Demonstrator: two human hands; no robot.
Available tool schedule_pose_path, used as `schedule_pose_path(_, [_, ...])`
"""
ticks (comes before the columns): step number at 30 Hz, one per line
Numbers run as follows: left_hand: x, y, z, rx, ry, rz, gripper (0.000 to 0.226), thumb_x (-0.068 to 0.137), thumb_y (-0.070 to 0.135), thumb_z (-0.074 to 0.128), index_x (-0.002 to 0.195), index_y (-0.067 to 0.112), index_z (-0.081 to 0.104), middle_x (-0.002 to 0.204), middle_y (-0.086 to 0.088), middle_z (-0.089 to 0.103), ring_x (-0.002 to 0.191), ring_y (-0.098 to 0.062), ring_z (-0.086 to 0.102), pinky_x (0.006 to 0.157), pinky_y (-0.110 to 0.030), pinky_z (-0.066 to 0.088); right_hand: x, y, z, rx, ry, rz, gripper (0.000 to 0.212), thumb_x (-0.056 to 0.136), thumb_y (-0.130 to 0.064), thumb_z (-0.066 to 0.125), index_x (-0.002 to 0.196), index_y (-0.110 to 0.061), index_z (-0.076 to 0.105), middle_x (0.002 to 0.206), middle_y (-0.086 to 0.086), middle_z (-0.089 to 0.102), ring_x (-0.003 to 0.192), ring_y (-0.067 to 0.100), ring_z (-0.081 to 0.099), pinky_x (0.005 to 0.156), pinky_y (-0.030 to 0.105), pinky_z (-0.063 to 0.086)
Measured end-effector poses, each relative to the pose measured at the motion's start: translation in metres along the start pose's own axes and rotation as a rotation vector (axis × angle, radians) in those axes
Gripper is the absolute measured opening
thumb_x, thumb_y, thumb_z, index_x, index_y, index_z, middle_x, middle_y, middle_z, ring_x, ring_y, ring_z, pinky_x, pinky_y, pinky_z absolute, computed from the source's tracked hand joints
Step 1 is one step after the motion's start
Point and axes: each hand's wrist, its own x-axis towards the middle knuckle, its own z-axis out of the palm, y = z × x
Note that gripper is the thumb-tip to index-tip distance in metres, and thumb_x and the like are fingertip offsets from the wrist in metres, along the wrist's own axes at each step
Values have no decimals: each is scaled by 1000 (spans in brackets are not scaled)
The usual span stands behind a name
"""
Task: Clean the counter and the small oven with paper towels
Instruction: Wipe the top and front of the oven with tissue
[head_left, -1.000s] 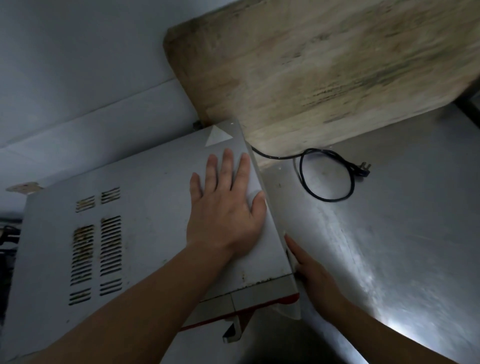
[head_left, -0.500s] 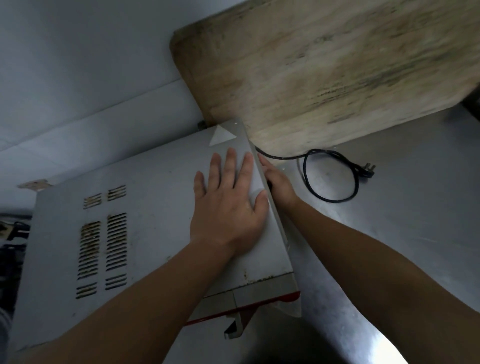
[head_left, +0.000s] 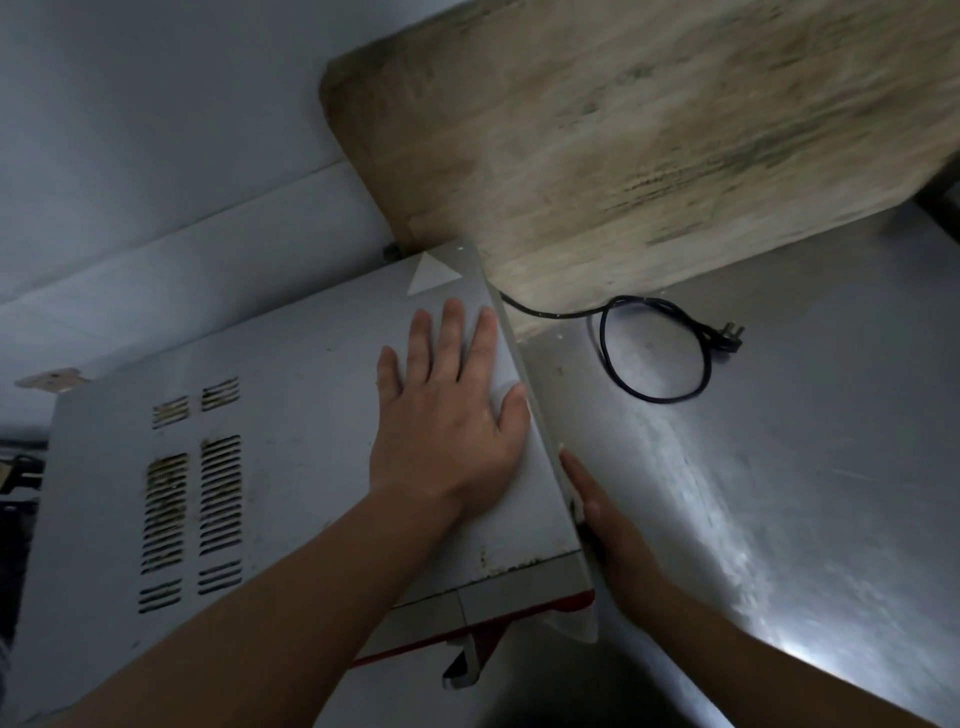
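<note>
The small oven is silver, with vent slots on top and a red front edge, and stands on the steel counter. My left hand lies flat on its top near the right edge, fingers spread, holding nothing. My right hand presses against the oven's right side near the front corner. A white paper towel sits under that hand, and its end sticks out below the front corner. Most of the towel is hidden by the hand and the oven's edge.
A large worn wooden cutting board leans against the wall behind the oven. The oven's black power cord lies looped on the counter, unplugged. A pale wall runs along the back left.
My right hand slid along the oven's side to the back corner, then came back toward the front corner with the towel. My left hand stayed flat on the top.
</note>
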Motion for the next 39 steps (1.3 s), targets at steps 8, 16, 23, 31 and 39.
schedule_pose_path(8, [-1,1,-1,-5,5,-5,73,94,59,9,159,32,-9,167,3,-16,152,-20,-19,123,-52,-7,37,-31,10,91,41,63,39,99,-48,47,137,-45,50,144,-12,50,130,3,48,108,27,40])
schedule_pose_path(16, [-1,2,-3,13,7,-18,73,94,60,11,158,33,-9,168,3,-14,153,-19,-17,123,-51,-7,152,-75,16,21,-76,-59,60,92,-65,48,140,-30,52,143,0,54,135,18,48,117,50,30])
schedule_pose_path(23, [0,1,-1,10,4,-8,73,94,60,9,158,33,-11,167,5,-16,152,-18,-20,123,-51,-7,94,-66,16,-1,-20,4,44,100,-50,45,141,-34,49,142,-10,53,133,1,45,115,31,33])
schedule_pose_path(31, [0,1,0,12,-6,-10,73,93,60,7,159,33,-10,167,4,-17,152,-19,-19,123,-50,-8,-23,5,5,-99,20,-27,81,84,-79,42,151,-35,32,157,-24,28,147,2,22,122,35,17])
schedule_pose_path(39, [0,1,0,17,-9,-15,74,92,61,6,158,33,-11,167,4,-16,152,-20,-19,123,-51,-7,15,-26,9,-74,19,-38,43,106,-43,36,149,-38,38,153,-19,37,142,1,33,121,41,24])
